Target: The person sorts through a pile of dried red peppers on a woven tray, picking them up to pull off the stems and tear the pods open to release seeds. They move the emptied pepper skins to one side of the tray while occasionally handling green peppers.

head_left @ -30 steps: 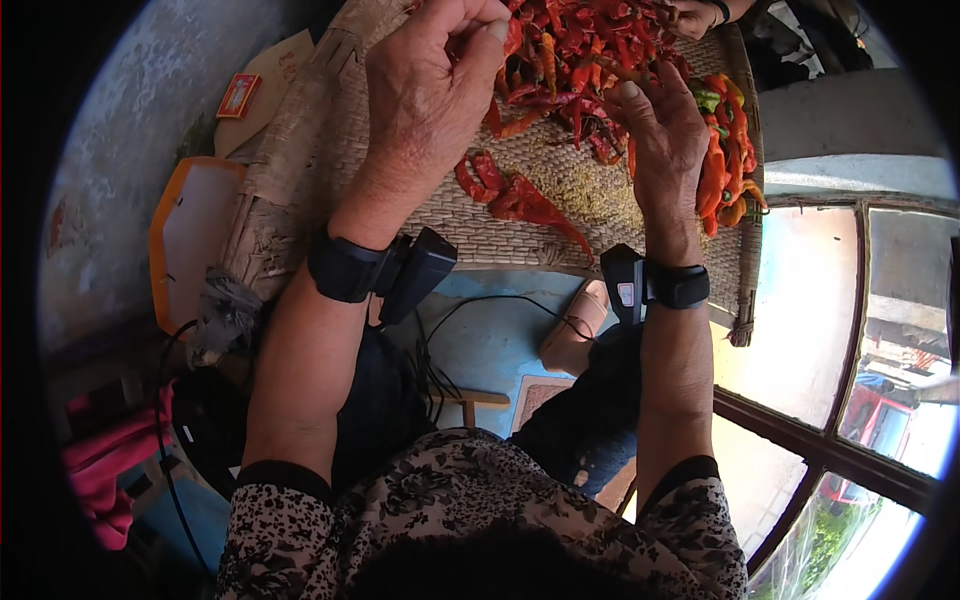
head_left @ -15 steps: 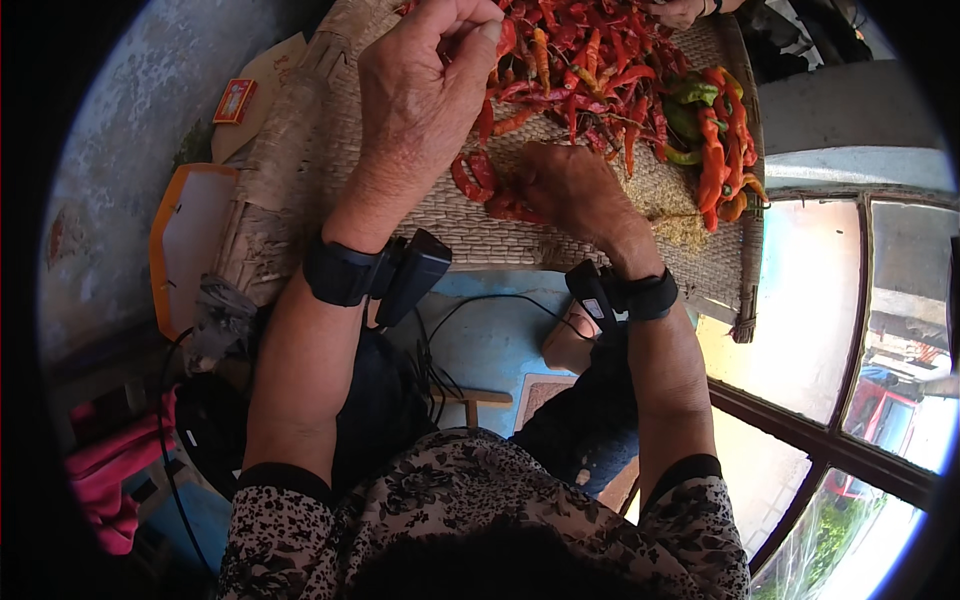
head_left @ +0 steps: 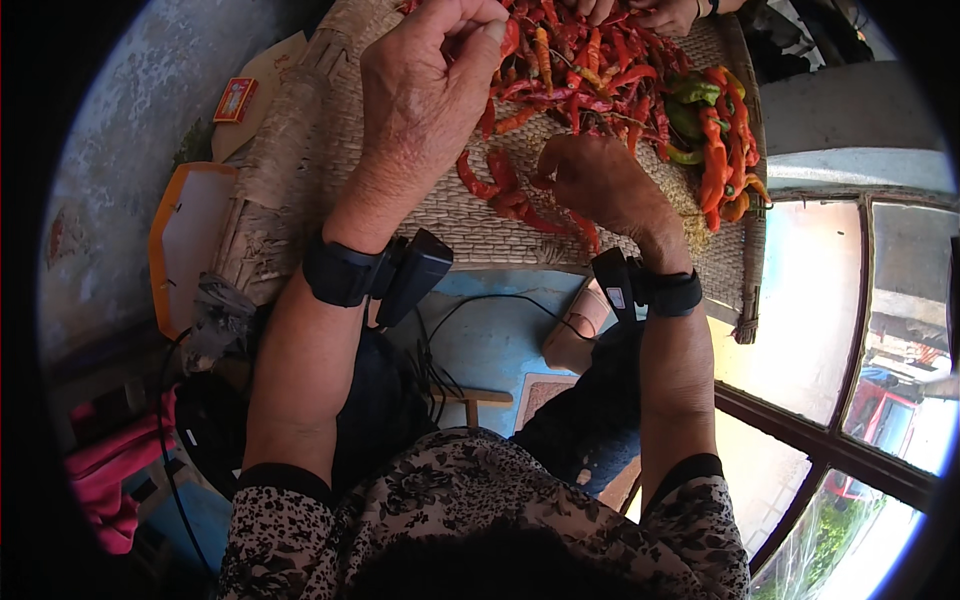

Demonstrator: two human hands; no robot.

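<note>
My left hand [head_left: 425,95] is raised over the left side of a woven mat [head_left: 335,150]. Its thumb and fingers are pinched together, with a red chili pepper [head_left: 511,38] showing at the tips. Lower and to the right, my right hand [head_left: 612,185] hangs just above the mat, fingers curled down and inward; what they hold, if anything, is hidden. Several loose red chilies [head_left: 510,195] lie on the mat between my wrists, beside the right fingers. Beyond both hands spreads a heap of red and orange chilies [head_left: 625,75].
Another person's hands [head_left: 670,14] reach into the heap's far side. Larger red peppers [head_left: 715,170] and green ones [head_left: 690,115] lie at the mat's right. A small red box [head_left: 235,100] and an orange-rimmed tray [head_left: 165,225] sit left. A glazed window frame [head_left: 840,400] stands right.
My right hand has moved right and slightly up, uncovering more loose chilies on the mat. My left hand has barely shifted. More of the other person's hands has come into view.
</note>
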